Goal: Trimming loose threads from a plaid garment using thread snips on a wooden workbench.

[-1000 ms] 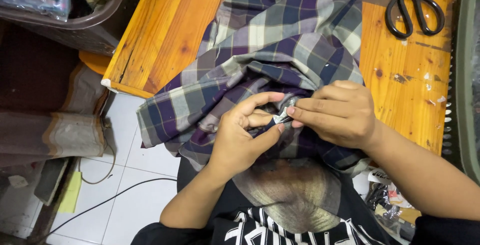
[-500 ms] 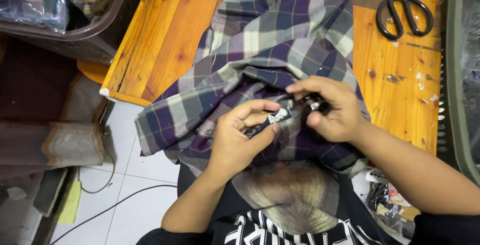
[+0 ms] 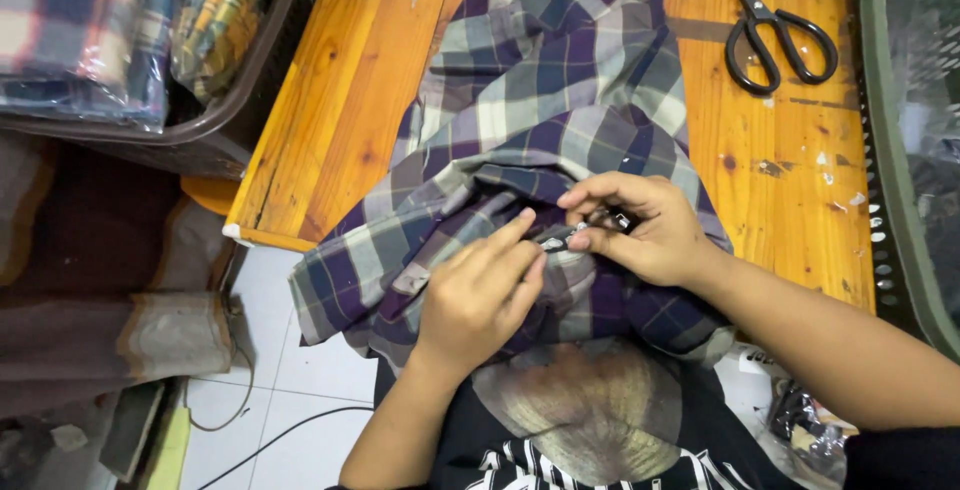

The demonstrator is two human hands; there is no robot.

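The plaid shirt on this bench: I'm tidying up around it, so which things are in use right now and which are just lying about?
In use:
- plaid shirt, draped over the wooden table
- left hand, pinching the cloth
- right hand, gripping a small metal tool

Lying about:
- black scissors, apart from both hands
- dark basket with bagged folded fabric
- green crate

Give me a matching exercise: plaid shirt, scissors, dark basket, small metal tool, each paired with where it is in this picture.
Things:
1. plaid shirt
2. scissors
3. dark basket
4. small metal tool

Places:
A. top left, holding bagged folded cloth
B. pinched between the hands
C. draped over the wooden table's near edge
D. lying alone, top right of the table

Pairs: 1-C, 2-D, 3-A, 4-B
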